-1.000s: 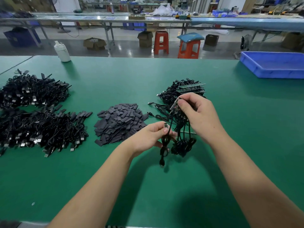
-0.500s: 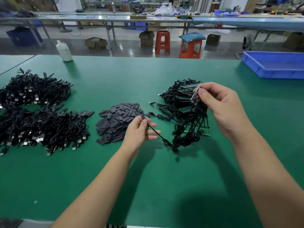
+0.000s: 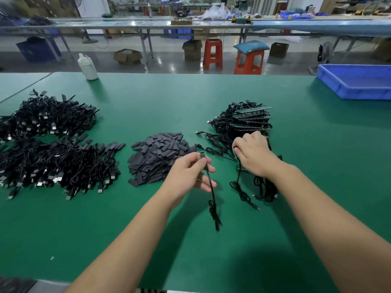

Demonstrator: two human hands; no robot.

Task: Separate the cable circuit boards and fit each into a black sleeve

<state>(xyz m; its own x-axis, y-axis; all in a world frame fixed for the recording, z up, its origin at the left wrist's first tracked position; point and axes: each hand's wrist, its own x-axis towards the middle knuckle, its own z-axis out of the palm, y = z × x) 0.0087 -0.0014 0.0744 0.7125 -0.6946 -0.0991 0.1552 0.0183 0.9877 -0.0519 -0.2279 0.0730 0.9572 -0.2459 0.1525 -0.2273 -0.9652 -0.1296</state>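
Observation:
My left hand pinches one small circuit board between thumb and fingers; its black cable hangs down over the green table. My right hand grips the joined strip of boards with its bundle of cables, lowered onto the table beside the stack of unseparated board strips. A heap of flat black sleeves lies just left of my left hand.
Two big piles of finished sleeved cables fill the table's left side. A white bottle stands at the far edge, and a blue tray sits at the far right. Stools and benches stand beyond the table.
My left hand has pulled one board with its cable free and lifted it toward the sleeves. My right hand has dropped the remaining bundle down to the table.

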